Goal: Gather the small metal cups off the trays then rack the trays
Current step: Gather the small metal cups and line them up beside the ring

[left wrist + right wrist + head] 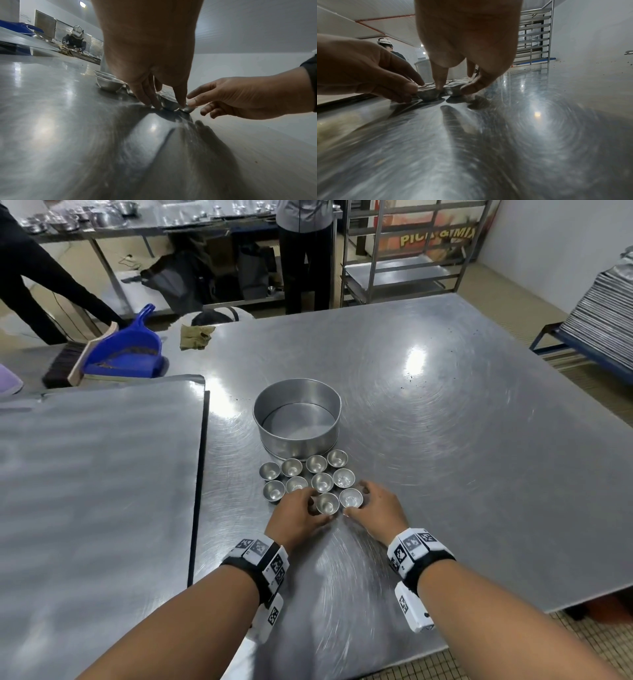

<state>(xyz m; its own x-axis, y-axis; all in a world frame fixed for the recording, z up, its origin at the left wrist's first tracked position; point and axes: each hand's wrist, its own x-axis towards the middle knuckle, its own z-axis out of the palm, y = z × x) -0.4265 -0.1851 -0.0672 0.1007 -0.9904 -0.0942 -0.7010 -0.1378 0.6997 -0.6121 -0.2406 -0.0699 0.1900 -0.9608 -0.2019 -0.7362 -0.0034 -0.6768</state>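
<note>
Several small metal cups (310, 474) stand in rows on the steel table, just in front of a round tin (297, 419). My left hand (320, 508) grips the near-left cup (327, 503) between fingers and thumb; in the left wrist view my left hand (166, 105) straddles this cup (169, 102). My right hand (358, 499) pinches the near-right cup (351, 497), seen in the right wrist view as my right hand (453, 88) around that cup (453, 92). Both cups sit on the table. A large flat tray (102, 474) lies at the left.
A blue dustpan (126, 347), a brush (65, 364) and a cloth (197, 337) lie at the table's far left. A metal rack (404, 268) stands behind the table. Stacked trays (603, 309) sit at the right. Two people stand at the back.
</note>
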